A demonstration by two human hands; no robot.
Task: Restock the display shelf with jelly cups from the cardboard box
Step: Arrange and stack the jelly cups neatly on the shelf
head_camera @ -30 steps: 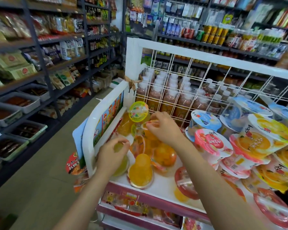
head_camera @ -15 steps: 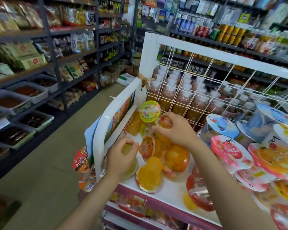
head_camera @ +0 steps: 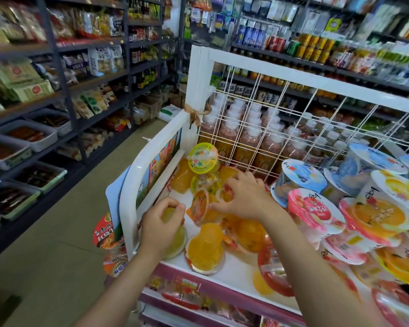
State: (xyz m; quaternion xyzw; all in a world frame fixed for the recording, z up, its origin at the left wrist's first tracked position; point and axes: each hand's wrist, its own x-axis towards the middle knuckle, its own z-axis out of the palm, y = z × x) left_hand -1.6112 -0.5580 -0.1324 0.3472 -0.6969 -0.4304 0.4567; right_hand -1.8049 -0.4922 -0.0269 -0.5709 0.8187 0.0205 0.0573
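While orange and yellow jelly cups (head_camera: 206, 251) lay jumbled on the white display shelf (head_camera: 236, 272), the left hand (head_camera: 159, 228) gripped a pale yellow cup (head_camera: 176, 239) there; the right hand (head_camera: 243, 199) pinched a red-lidded cup (head_camera: 226, 193) in the pile.

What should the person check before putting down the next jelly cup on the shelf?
1. Left hand has a firm hold on the pale yellow cup: ok, fingers are curled over its top.
2. Right hand is done with the small cups in the pile: not ok, its fingers touch them.
3. Free space on the white shelf: ok, a bare strip shows near the front edge.
4. Orange cup at the front sits steady: ok, it rests upside down on its wide lid.
5. Cardboard box within reach: cannot tell, it is out of view.
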